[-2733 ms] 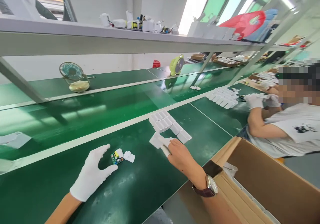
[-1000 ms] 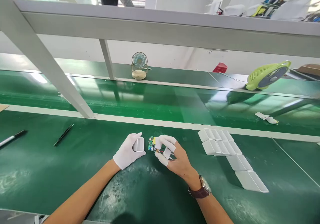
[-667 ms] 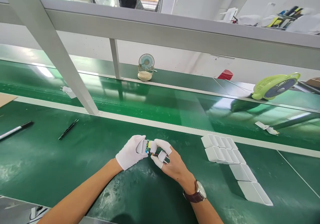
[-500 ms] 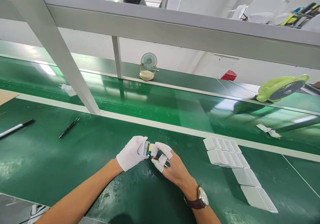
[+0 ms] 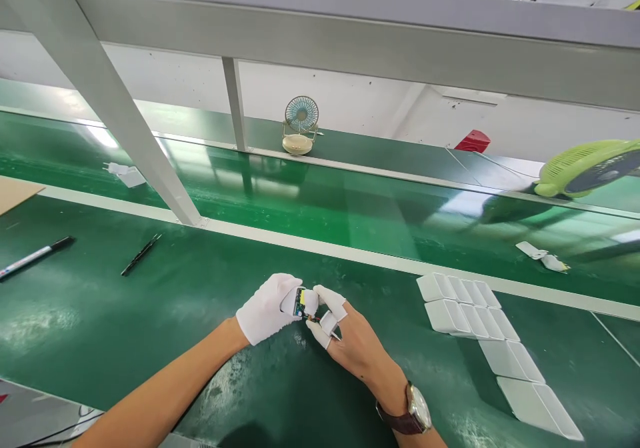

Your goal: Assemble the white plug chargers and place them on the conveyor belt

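My left hand (image 5: 267, 307), in a white glove, is closed around a white plastic charger housing (image 5: 289, 301). A small circuit board (image 5: 299, 302) with a yellow component sits at the housing's open end. My right hand (image 5: 345, 321) wears white finger covers and pinches a white plug piece (image 5: 329, 322) with metal prongs. Short thin wires (image 5: 313, 318) run between the board and this plug piece. The right thumb and index finger lie close to the board, and its far side is hidden.
Several white open housings (image 5: 467, 318) stand in rows at the right. Black tweezers (image 5: 141, 255) and a marker pen (image 5: 35, 258) lie at the left. Beyond the pale strip runs a green conveyor belt (image 5: 320, 201) carrying white parts (image 5: 543, 256). A slanted metal post (image 5: 130, 128) rises at the left.
The camera view has tilted slightly downward. Both hands keep nearly the same hold, and the board has turned a little between them.
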The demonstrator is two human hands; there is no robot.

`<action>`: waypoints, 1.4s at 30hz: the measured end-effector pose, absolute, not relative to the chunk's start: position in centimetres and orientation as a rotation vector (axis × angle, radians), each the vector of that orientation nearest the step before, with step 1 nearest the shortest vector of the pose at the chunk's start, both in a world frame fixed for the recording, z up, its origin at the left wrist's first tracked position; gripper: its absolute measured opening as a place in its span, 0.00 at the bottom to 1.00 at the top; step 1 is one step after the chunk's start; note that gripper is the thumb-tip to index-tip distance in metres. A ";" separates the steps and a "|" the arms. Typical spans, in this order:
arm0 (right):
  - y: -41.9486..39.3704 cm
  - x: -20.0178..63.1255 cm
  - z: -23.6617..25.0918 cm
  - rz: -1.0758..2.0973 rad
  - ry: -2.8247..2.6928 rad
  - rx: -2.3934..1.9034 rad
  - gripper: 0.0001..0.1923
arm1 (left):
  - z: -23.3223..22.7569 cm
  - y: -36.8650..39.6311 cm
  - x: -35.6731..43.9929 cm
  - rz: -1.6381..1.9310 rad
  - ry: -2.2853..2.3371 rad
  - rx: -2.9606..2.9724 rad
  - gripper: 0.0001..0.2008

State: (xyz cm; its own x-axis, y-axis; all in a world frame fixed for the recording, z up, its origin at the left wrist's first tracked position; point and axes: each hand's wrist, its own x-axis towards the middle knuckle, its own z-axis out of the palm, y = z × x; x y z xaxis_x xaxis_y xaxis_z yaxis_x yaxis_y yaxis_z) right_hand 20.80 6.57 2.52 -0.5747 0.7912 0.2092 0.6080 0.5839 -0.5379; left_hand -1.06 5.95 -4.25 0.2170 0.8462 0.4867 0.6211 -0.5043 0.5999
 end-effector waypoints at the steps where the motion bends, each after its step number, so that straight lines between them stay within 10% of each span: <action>1: 6.5 20.7 2.6 0.563 -2.391 -1.117 0.27 | -4.3 6.0 -1.1 1.169 1.379 2.218 0.29; 42: 6.0 20.2 2.8 0.467 -2.398 -1.108 0.26 | -3.1 6.2 -0.7 1.207 1.373 2.236 0.24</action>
State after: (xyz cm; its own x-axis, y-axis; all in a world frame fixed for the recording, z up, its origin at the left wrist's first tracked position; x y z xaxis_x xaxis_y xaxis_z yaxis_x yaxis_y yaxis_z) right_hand 20.17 5.99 2.79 -0.5729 0.7773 0.2600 0.6231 0.6191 -0.4780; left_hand -0.69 6.21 -3.15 0.2113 0.8291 0.5176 0.6197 -0.5231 0.5850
